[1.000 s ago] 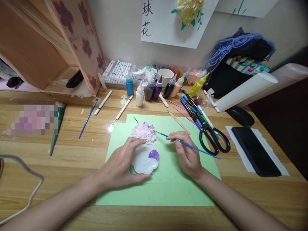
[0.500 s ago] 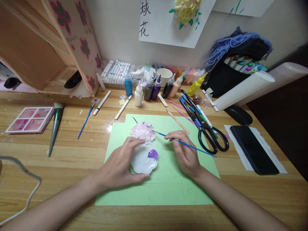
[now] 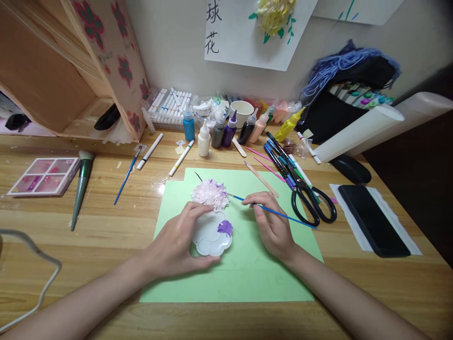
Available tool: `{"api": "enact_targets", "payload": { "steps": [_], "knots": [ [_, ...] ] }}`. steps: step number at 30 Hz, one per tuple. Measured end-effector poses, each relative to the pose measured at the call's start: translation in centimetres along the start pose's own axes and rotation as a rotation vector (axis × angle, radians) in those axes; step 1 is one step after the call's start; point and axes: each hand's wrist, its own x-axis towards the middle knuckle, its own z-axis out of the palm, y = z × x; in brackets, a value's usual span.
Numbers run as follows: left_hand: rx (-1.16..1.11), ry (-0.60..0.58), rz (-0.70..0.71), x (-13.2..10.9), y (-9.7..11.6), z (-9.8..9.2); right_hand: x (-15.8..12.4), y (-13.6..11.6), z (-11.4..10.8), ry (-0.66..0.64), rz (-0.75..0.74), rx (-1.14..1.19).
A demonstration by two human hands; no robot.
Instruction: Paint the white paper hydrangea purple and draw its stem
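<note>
Purple paint (image 3: 214, 183) tinged only the top-right rim of the pale paper flower (image 3: 208, 194) on the green sheet (image 3: 247, 274), most petals apparently unpainted, while the right hand (image 3: 274, 226) pinched a blue brush (image 3: 283, 216) against it and the left hand (image 3: 173, 245) cupped the white palette (image 3: 208, 238).

Two bare forearms enter at about seven and five o'clock, uncovered all the way to the lower edge of the view. The left hand (image 3: 177, 243) and the right hand (image 3: 274, 229) are bare as well, slender, with long fingers.
</note>
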Motion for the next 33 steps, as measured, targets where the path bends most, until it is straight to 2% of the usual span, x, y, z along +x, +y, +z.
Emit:
{"api": "enact_targets", "payload": {
  "steps": [6,12,17,21,25,30,33],
  "knots": [
    [-0.008,-0.014,-0.003,0.05,0.1,-0.03,0.06,0.05,-0.03,0.055,0.002,0.022],
    [-0.001,-0.012,0.005,0.0,0.06,-0.05,-0.18,0.16,-0.18,0.011,-0.002,0.013],
    [-0.002,-0.019,-0.007,0.03,0.06,-0.09,-0.21,0.25,-0.11,0.072,-0.042,0.039],
    [-0.006,-0.024,-0.005,0.05,0.08,-0.05,0.02,0.27,-0.03,0.035,-0.009,0.0],
    [-0.009,-0.022,-0.001,0.08,0.08,-0.05,-0.04,0.55,-0.04,0.098,-0.01,0.052],
    [-0.009,-0.018,0.002,0.03,0.04,-0.04,-0.16,0.8,0.02,0.085,0.038,0.092],
    [-0.008,-0.023,-0.002,0.0,0.07,-0.03,0.11,0.83,-0.16,0.143,0.061,0.156]
  ]
}}
